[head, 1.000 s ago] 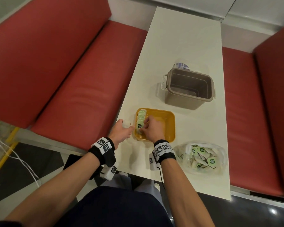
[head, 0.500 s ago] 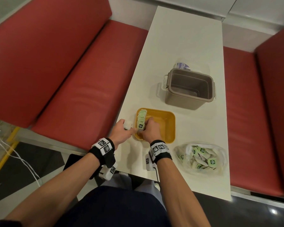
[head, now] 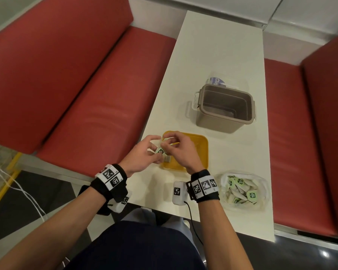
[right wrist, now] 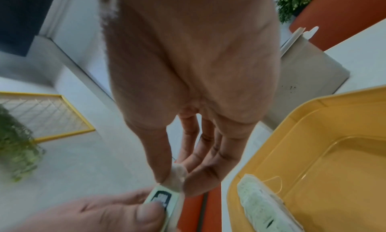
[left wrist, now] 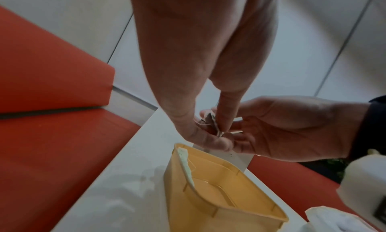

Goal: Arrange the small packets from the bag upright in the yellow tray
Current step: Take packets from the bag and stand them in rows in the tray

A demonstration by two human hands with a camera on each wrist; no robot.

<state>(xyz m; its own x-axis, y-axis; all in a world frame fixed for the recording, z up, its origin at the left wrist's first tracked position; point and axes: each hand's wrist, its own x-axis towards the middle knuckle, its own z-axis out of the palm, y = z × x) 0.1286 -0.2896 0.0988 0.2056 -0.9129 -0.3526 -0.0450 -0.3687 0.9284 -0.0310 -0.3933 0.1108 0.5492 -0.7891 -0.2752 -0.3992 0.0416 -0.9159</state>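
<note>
Packets stand in yellow tray; more fill the bag.

Packets line the yellow tray's left wall only; grey bin stands beyond.

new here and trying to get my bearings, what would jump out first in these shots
Both hands meet over the near left corner of the yellow tray: the left hand and right hand pinch one small packet between them. A row of packets stands along the tray's left wall. A clear bag with more packets lies near right on the white table, and an open taupe bin sits beyond the tray.
</note>
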